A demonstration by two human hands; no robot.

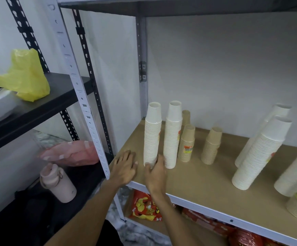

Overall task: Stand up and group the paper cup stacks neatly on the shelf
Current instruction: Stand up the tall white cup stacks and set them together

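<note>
Right hand [155, 174] curls its fingers [148, 167] around the foot of the left white cup stack [152, 134], while the left hand [124, 166] lies flat, fingers spread, on the shelf [197, 176] beside it, holding nothing. Best nudge low at the base so the tall column stays plumb against its white neighbour stack [172, 134]. Room's tight left toward the post [92, 125], open right before the short brown stacks [212, 146] and leaning white stacks [261, 150].

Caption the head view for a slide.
Right hand steadies a white cup stack while left hand rests on the shelf.
</note>
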